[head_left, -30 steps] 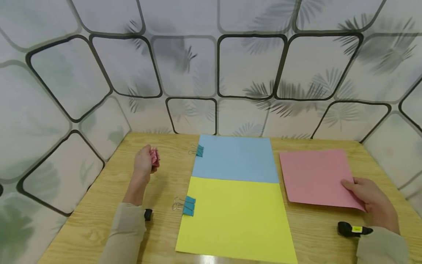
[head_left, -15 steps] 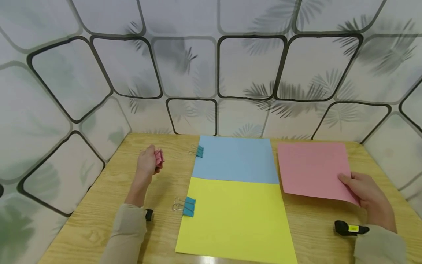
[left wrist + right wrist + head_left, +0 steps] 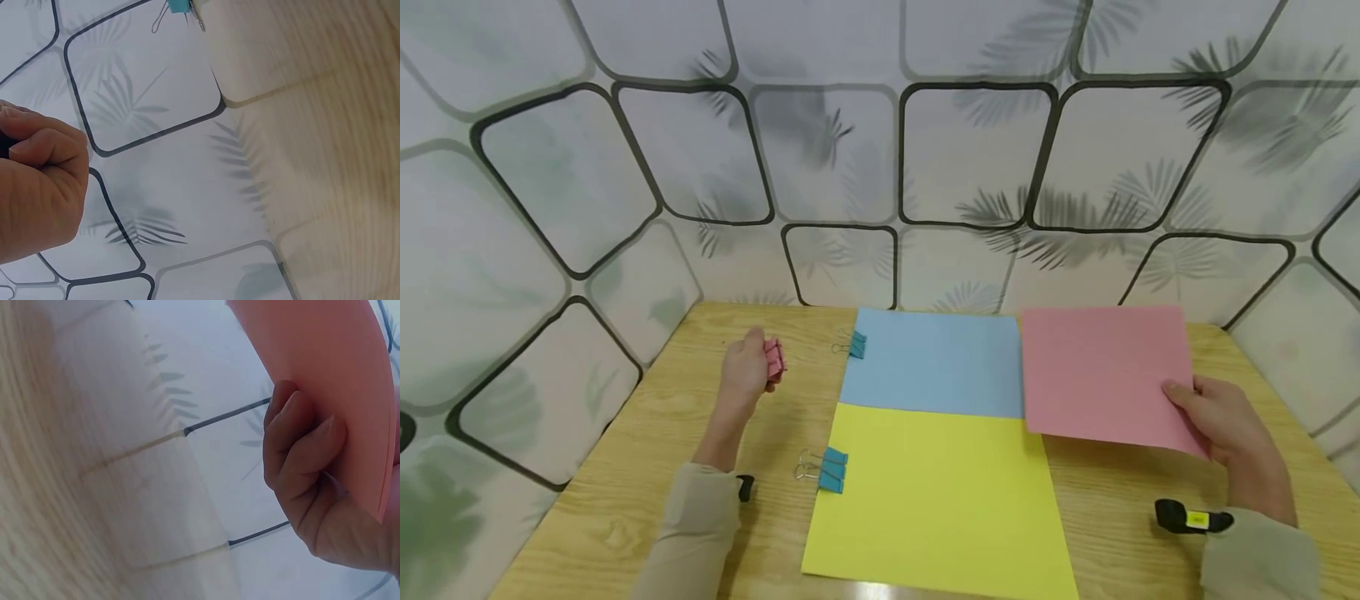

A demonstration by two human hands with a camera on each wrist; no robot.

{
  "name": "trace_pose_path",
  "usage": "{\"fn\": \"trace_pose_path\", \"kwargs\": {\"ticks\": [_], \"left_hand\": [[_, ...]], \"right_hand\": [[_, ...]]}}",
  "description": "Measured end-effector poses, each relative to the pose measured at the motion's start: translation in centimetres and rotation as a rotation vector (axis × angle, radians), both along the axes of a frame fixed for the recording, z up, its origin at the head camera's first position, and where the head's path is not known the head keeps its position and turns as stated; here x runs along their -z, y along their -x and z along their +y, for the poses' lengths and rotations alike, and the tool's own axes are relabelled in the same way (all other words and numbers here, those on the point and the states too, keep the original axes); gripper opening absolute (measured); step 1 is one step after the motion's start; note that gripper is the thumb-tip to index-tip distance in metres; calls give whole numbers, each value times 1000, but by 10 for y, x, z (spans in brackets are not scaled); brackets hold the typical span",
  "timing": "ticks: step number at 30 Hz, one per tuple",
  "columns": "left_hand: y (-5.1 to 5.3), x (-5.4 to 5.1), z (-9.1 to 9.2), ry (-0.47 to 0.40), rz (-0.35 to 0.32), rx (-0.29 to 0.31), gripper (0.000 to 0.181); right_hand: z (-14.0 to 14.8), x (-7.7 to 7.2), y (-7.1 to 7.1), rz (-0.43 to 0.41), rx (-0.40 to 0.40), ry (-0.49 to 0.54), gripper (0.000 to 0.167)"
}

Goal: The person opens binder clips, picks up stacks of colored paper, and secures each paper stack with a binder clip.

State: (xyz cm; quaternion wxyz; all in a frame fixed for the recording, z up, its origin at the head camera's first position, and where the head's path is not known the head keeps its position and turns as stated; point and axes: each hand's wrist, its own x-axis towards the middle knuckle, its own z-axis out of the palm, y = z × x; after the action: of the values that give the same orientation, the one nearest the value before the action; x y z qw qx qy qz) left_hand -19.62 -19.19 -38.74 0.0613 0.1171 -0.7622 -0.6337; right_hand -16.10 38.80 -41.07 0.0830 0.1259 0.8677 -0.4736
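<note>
My right hand (image 3: 1228,425) grips a pink sheet of paper (image 3: 1105,375) by its lower right edge, thumb on top. The right wrist view shows its fingers curled against the back of the bent sheet. The sheet hangs tilted above the table, its left edge overlapping the blue sheet's right edge in the head view. My left hand (image 3: 745,367) holds what looks like a pink binder clip (image 3: 775,359), partly hidden by the fingers. In the middle lie a blue sheet (image 3: 932,362) and a yellow sheet (image 3: 940,500), edge to edge.
Teal binder clips stand on the left edges of the blue sheet, a smaller clip (image 3: 857,344), and the yellow sheet, a larger clip (image 3: 832,470). A patterned wall covering (image 3: 973,158) rises behind and beside the wooden table (image 3: 602,500).
My right hand has raised the pink sheet and brought it left, toward the blue sheet. My left hand has shifted slightly right with the pink binder clip.
</note>
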Motion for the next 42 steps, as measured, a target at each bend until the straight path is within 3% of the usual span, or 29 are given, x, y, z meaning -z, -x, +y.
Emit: {"fn": "trace_pose_path", "kwargs": {"ticks": [9, 19, 29, 34, 38, 40, 42], "left_hand": [[0, 0, 4, -40, -16, 63, 54], [-2, -3, -1, -267, 6, 183, 47], [2, 2, -1, -127, 1, 314, 53], [3, 5, -5, -100, 62, 376, 57], [4, 8, -9, -188, 160, 431, 52], [6, 8, -10, -282, 200, 419, 48], [6, 8, -10, -366, 209, 364, 46]], "right_hand": [[-8, -6, 0, 37, -9, -73, 65], [-12, -8, 1, 42, 6, -62, 65], [-14, -7, 3, 31, 14, -76, 70], [-15, -6, 4, 45, 10, -72, 69], [-15, -6, 4, 52, 3, -76, 67], [-15, -6, 4, 56, 5, -78, 67], [-15, -7, 4, 60, 4, -80, 67]]}}
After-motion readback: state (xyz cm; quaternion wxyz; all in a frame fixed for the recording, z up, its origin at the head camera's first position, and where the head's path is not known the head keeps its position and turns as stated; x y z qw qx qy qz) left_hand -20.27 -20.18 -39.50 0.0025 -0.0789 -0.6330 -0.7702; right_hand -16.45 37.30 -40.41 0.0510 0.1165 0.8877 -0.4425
